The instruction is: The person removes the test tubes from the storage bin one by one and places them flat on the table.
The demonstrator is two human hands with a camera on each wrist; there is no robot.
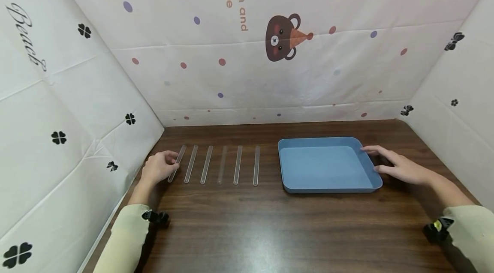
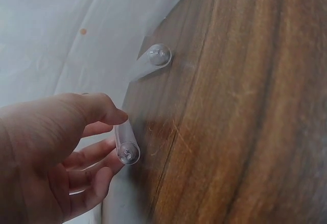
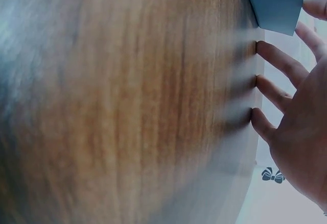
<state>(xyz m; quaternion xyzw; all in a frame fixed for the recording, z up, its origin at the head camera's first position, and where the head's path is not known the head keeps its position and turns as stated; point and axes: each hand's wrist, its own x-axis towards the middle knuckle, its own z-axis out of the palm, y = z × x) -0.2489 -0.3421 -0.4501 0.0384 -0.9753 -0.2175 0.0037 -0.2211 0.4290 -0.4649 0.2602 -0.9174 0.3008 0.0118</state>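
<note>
Several clear test tubes lie in a row on the brown wooden table, each slanting slightly or nearly straight away from me. At the row's left end my left hand (image 1: 159,166) pinches the outermost test tube (image 1: 177,163) between thumb and fingers. The left wrist view shows that tube's rounded end (image 2: 128,153) poking out under the thumb, close to the tabletop. My right hand (image 1: 405,169) rests at the right side of a shallow blue tray (image 1: 328,190). Its index finger and thumb touch the tray's rim, and in the right wrist view the other fingertips (image 3: 259,81) rest on the table.
The other test tubes, such as the second one (image 1: 191,164) and the rightmost one (image 1: 256,166), lie spaced apart between the left hand and the tray. A printed white sheet (image 1: 231,80) hangs behind the table and along both sides. The wooden tabletop (image 1: 239,230) stretches towards me.
</note>
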